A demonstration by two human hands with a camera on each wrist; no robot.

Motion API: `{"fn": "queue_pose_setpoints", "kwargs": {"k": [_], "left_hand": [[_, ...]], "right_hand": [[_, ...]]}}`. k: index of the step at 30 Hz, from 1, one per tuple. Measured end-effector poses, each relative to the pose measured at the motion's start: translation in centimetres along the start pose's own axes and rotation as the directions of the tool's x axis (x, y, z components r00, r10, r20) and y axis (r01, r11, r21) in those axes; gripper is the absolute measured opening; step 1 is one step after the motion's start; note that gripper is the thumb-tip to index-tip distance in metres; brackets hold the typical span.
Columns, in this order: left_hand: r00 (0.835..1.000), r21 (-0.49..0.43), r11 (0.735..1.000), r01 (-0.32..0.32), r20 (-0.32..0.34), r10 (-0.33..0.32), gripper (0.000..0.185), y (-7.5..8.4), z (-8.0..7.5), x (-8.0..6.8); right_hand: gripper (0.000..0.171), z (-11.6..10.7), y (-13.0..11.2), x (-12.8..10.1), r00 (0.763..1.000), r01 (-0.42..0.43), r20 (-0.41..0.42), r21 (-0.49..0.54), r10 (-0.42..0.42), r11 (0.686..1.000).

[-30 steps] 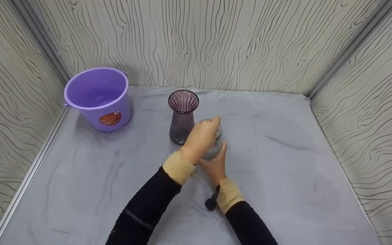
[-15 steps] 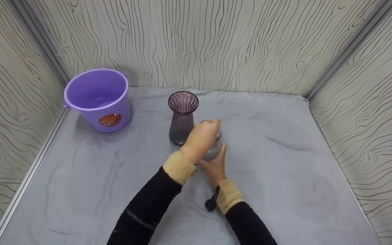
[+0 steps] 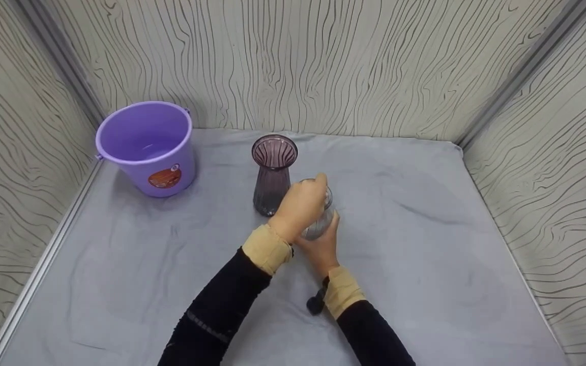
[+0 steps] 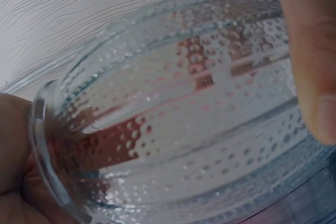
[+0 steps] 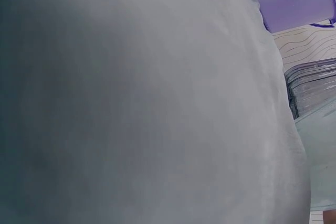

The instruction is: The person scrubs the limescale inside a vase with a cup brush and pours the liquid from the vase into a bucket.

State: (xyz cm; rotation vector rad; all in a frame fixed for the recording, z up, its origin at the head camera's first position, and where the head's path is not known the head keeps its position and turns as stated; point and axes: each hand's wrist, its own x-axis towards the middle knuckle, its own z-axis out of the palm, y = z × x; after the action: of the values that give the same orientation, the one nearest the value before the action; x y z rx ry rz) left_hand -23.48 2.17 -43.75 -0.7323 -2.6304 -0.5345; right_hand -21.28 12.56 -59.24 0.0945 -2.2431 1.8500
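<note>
A clear glass vase (image 3: 313,231) with ribs and small dimples is between my two hands, partly covered by them. At its rim, my left hand (image 3: 300,208) grips with curled fingers; some fingertips are hidden. Lower down, my right hand (image 3: 322,251) holds the body from the near side. In the left wrist view the glass vase (image 4: 210,98) fills the middle, its rim at the left beside my left hand (image 4: 16,166), and the right hand (image 4: 315,56) wraps the other end. The right wrist view catches only an edge of the glass vase (image 5: 323,156).
A purple ribbed glass vase (image 3: 272,185) stands upright just beyond my left hand. A purple bucket (image 3: 173,157) stands at the back left. Grey cloth (image 3: 425,264) covers the table, and wood-patterned panels (image 3: 323,66) enclose it at the back and sides.
My left hand shifts very slightly to the left at the rim. The right hand, the purple vase and the bucket stay where they were.
</note>
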Motion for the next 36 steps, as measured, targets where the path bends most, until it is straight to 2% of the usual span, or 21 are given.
{"fn": "queue_pose_setpoints", "kwargs": {"k": [3,10,18,22,26,31,36], "left_hand": [[1.000,-0.017,1.000,0.005,0.002,-0.005,0.010,-0.04,0.00,-0.02],[0.999,-0.038,0.999,0.016,-0.039,-0.017,0.009,-0.06,0.15,-0.11],[0.999,-0.042,0.999,0.030,-0.039,-0.032,0.005,0.40,-0.03,-0.13],[0.999,-0.024,0.999,0.030,-0.024,-0.031,0.011,0.49,-0.16,-0.04],[0.999,-0.014,0.999,0.038,0.022,-0.038,0.011,0.54,-0.44,0.14],[0.997,0.006,1.000,0.018,0.070,-0.018,0.011,0.46,-0.60,0.20],[0.999,0.008,1.000,0.002,0.044,-0.002,0.011,0.28,-0.46,0.06]], "right_hand": [[0.120,-0.03,-0.02,0.01,1.000,-0.002,0.004,0.004,0.002,1.000],[0.122,-0.18,-0.10,0.10,0.999,-0.035,0.005,0.000,0.035,0.999],[0.117,-0.15,0.01,0.10,1.000,0.010,0.007,0.020,-0.011,1.000],[0.116,-0.09,0.05,0.07,1.000,0.019,0.008,0.022,-0.019,1.000],[0.117,-0.10,0.03,0.04,1.000,0.007,0.009,0.018,-0.008,1.000],[0.120,-0.10,0.02,0.00,1.000,-0.023,0.017,0.025,0.022,0.999],[0.124,-0.13,0.04,-0.01,0.999,-0.038,0.014,0.018,0.038,0.999]]}}
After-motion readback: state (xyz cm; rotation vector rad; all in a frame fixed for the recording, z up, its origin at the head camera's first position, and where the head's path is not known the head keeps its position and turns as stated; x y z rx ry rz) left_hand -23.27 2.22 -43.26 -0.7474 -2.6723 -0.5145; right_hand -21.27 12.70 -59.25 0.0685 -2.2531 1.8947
